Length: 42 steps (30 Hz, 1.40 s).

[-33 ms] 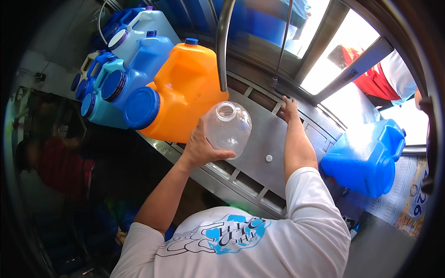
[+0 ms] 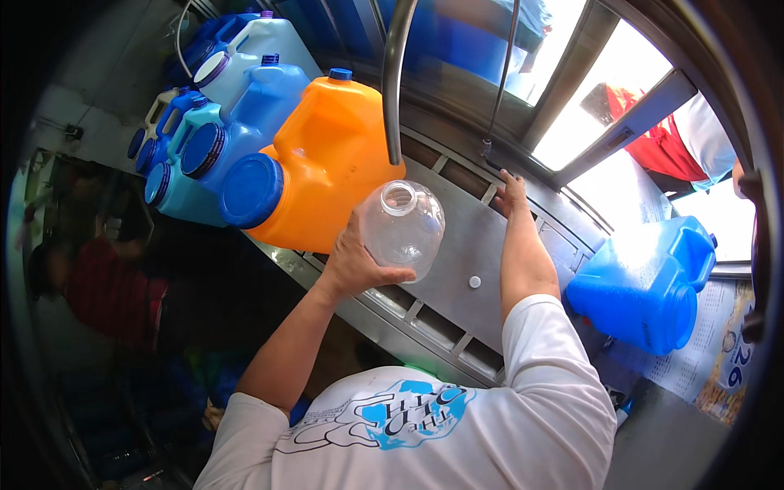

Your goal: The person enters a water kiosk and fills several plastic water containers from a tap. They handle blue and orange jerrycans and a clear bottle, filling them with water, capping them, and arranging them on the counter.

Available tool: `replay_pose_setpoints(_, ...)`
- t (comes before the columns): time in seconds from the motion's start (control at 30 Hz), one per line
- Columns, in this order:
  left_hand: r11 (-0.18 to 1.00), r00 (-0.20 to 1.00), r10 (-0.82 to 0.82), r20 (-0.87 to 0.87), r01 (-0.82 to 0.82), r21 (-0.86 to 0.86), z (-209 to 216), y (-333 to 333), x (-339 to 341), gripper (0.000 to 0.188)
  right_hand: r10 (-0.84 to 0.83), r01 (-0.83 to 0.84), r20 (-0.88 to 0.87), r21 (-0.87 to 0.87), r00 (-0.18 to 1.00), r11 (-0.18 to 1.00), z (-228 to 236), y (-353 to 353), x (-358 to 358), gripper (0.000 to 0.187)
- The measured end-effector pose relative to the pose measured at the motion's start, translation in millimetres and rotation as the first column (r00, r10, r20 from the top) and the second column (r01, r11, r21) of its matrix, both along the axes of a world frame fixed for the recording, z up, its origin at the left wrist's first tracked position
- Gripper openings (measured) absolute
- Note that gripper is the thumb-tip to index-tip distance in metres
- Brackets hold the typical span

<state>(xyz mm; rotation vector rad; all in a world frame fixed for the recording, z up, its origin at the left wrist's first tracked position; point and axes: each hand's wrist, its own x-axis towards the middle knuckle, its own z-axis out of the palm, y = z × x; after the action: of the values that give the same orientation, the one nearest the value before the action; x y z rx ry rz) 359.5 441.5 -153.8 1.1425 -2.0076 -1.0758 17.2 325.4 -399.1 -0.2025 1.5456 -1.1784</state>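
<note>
A clear plastic bottle (image 2: 402,245), its uncapped mouth facing up, is held in my left hand (image 2: 359,255), with the thumb and fingers wrapped round its side. It is just over the metal counter (image 2: 457,220), near the lower end of a curved metal pipe (image 2: 393,98). Farther right, my right arm stretches across to the back of the counter. There my right hand (image 2: 512,194) has its fingers extended and apart, close to the dark lower end of a thin hanging rod (image 2: 487,147). Whether the fingertips touch it is hard to make out. A small white cap (image 2: 474,282) lies between my arms.
An orange jug (image 2: 335,171) with blue caps stands left of the bottle, with several blue and teal jugs (image 2: 253,106) behind it. On the right a blue jug (image 2: 637,282) sits by printed paper (image 2: 702,327). A person in red and white (image 2: 653,122) shows beyond the window.
</note>
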Motion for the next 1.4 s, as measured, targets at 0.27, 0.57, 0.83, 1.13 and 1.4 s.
replay_pose_setpoints(0.27, 0.998, 0.998, 0.052, 0.046, -0.05, -0.039, 7.2, -1.8, -11.9, 0.113, -0.136, 0.171, 0.249, -0.127, 0.959, 0.977, -18.1, -39.6, -16.3, 0.073)
replay_pose_setpoints(0.57, 0.992, 0.996, 0.082, 0.021, -0.08, -0.093, 0.0, -0.2, -9.9, 0.116, -0.286, 0.314, 0.266, -0.067, 0.921, 0.947, -20.7, -43.2, -28.6, 0.068)
replay_pose_setpoints(0.83, 0.989, 0.996, 0.088, 0.013, -0.086, -0.119, -4.1, -1.8, -13.9, 0.116, -0.074, 0.064, -0.081, -0.123, 0.994, 0.99, -24.5, -46.4, -28.8, 0.059)
replay_pose_setpoints(1.13, 0.988, 0.995, 0.092, -0.025, -0.095, -0.124, -3.7, -1.4, -15.1, 0.116, 0.014, -0.05, -0.219, -0.162, 0.976, 0.986, -34.2, -52.3, -34.9, 0.064)
replay_pose_setpoints(1.4, 0.986, 0.993, 0.121, 0.003, -0.12, -0.119, -4.3, -4.0, -17.5, 0.118, 0.021, -0.08, -0.325, -0.168, 0.946, 0.983, -36.7, -52.4, -39.5, 0.063)
